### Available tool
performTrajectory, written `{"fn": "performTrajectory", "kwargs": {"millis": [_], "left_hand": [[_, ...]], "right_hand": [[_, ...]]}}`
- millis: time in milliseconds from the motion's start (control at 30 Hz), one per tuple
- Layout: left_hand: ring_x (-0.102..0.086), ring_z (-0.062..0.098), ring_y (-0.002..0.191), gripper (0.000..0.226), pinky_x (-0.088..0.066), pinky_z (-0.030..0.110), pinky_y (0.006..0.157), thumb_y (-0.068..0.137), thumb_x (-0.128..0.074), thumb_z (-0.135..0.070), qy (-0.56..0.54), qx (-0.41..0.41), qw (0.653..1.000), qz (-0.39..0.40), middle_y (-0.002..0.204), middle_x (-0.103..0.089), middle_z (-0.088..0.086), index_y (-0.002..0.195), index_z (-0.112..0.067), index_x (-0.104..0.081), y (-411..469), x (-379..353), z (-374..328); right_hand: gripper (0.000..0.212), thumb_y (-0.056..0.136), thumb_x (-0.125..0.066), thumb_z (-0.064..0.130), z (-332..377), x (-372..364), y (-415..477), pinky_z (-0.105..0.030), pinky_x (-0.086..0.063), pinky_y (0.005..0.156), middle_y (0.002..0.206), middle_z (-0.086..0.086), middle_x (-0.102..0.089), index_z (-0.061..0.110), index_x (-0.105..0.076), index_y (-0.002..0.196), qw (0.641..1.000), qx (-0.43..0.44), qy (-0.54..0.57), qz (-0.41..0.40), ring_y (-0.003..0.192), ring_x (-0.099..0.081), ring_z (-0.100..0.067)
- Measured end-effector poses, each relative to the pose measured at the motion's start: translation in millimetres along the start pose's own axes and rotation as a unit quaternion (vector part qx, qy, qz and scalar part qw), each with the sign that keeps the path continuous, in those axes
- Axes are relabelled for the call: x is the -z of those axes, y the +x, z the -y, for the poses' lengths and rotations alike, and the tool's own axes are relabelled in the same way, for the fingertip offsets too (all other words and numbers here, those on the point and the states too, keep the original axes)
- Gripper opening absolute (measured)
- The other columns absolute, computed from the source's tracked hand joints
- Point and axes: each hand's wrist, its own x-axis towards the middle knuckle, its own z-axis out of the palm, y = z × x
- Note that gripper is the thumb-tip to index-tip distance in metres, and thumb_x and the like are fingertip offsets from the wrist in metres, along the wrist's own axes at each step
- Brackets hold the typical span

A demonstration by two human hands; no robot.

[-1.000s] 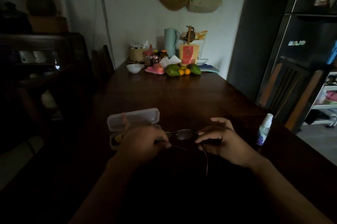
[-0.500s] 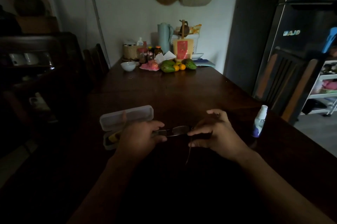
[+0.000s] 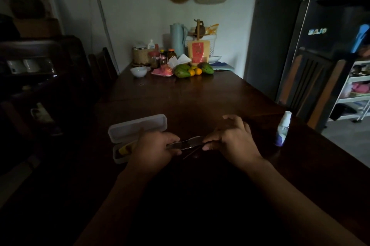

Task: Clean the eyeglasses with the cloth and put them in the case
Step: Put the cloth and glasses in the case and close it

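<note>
Both my hands hold the eyeglasses (image 3: 188,143) just above the dark wooden table (image 3: 200,97). My left hand (image 3: 154,149) grips their left end, my right hand (image 3: 232,139) pinches the right end. One thin temple arm sticks out below the lenses toward me. The frosted plastic case (image 3: 136,129) lies open just left of my left hand, its lid tipped back. Something yellow (image 3: 125,148), perhaps the cloth, lies inside its tray. The room is dim and the frame's details are hard to make out.
A small white spray bottle (image 3: 282,131) stands to the right of my right hand. Fruit (image 3: 188,70), a white bowl (image 3: 138,71), jars and a pale jug (image 3: 177,38) crowd the table's far end. A chair (image 3: 312,87) and a dark fridge (image 3: 330,31) stand on the right.
My hands have drawn closer together along the glasses. The temple arm that hung down toward me has swung in closer under the lenses.
</note>
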Motion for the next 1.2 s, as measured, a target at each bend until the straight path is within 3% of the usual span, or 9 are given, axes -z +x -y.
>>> {"fn": "performTrajectory", "kwargs": {"millis": [133,267,433,600,767,967,1033,1100,1200], "left_hand": [[-0.054,-0.005,0.101,0.035,-0.038,0.018,0.087,0.084,-0.075,-0.027,0.005,0.002,1.000,0.005,0.104,-0.061,-0.023,0.118,-0.030,-0.068,-1.6,0.4,-1.8],[-0.061,0.000,0.100,0.036,-0.047,0.023,0.091,0.084,-0.074,-0.024,-0.035,0.024,0.999,0.034,0.111,-0.070,-0.014,0.119,-0.029,-0.067,-2.1,0.2,-5.5],[-0.054,-0.017,0.080,0.038,-0.036,0.002,0.067,0.084,-0.074,-0.032,-0.058,0.004,0.998,0.027,0.110,-0.073,-0.013,0.121,-0.029,-0.066,-3.5,-7.0,-8.7],[-0.050,-0.010,0.080,0.031,-0.036,0.010,0.065,0.087,-0.068,-0.042,-0.044,0.009,0.996,-0.073,0.101,-0.064,-0.017,0.118,-0.037,-0.065,-5.0,-4.2,-7.9],[-0.057,-0.003,0.086,0.025,-0.042,0.016,0.070,0.091,-0.062,-0.034,-0.001,0.031,0.999,-0.020,0.111,-0.070,-0.013,0.116,-0.035,-0.065,-2.2,-5.0,-1.7],[-0.056,-0.002,0.083,0.024,-0.041,0.020,0.072,0.093,-0.059,-0.028,0.011,0.033,0.994,-0.102,0.100,-0.070,-0.016,0.115,-0.031,-0.068,-4.2,1.7,1.5],[-0.064,0.007,0.087,0.024,-0.047,0.026,0.078,0.092,-0.058,-0.024,0.011,0.046,0.989,-0.141,0.098,-0.072,-0.011,0.113,-0.028,-0.069,-6.2,8.1,6.0],[-0.070,0.019,0.090,0.022,-0.052,0.029,0.083,0.090,-0.060,-0.017,-0.008,0.052,0.977,-0.207,0.098,-0.076,0.001,0.107,-0.020,-0.073,-10.2,16.4,11.4],[-0.071,0.028,0.082,0.016,-0.046,0.024,0.075,0.085,-0.064,-0.011,-0.015,0.069,0.956,-0.286,0.089,-0.077,0.008,0.093,-0.016,-0.076,-17.9,29.6,19.3]], "right_hand": [[0.033,0.084,-0.063,0.062,0.9,-1.0,-1.7,-0.045,-0.015,0.112,0.134,0.023,-0.056,0.054,-0.060,0.116,0.999,-0.035,-0.005,0.018,0.145,-0.010,-0.018],[0.036,0.082,-0.066,0.063,2.4,-4.0,-2.0,-0.050,-0.024,0.110,0.135,0.012,-0.055,0.050,-0.051,0.112,0.996,-0.081,0.022,0.017,0.144,-0.017,-0.023],[0.042,0.081,-0.067,0.065,5.3,-9.0,-0.6,-0.048,-0.032,0.108,0.126,0.011,-0.057,0.046,-0.052,0.114,0.987,-0.141,0.062,0.051,0.141,-0.031,-0.024],[0.042,0.081,-0.056,0.072,14.8,-12.1,-1.1,-0.047,-0.037,0.103,0.116,0.015,-0.063,0.049,-0.052,0.116,0.977,-0.178,0.097,0.062,0.131,-0.042,-0.022],[0.067,0.074,-0.042,0.088,39.2,-18.5,4.5,-0.052,-0.031,0.099,0.127,0.006,-0.062,0.042,-0.050,0.123,0.959,-0.247,0.076,0.115,0.132,-0.034,-0.030],[0.084,0.076,-0.050,0.083,59.0,-13.0,25.5,-0.055,-0.030,0.102,0.139,-0.005,-0.055,0.030,-0.039,0.140,0.932,-0.322,0.033,0.162,0.139,-0.029,-0.036],[0.084,0.077,-0.059,0.076,61.3,-5.7,31.0,-0.052,-0.034,0.102,0.144,-0.008,-0.051,0.028,-0.039,0.142,0.928,-0.323,0.037,0.185,0.139,-0.032,-0.036],[0.083,0.072,-0.070,0.069,60.6,0.7,36.6,-0.049,-0.040,0.105,0.140,-0.009,-0.054,0.025,-0.046,0.138,0.925,-0.315,0.060,0.205,0.134,-0.042,-0.036],[0.070,0.061,-0.076,0.057,58.5,5.6,45.8,-0.050,-0.050,0.101,0.122,-0.012,-0.066,0.016,-0.063,0.117,0.929,-0.269,0.038,0.252,0.118,-0.059,-0.036]]}}
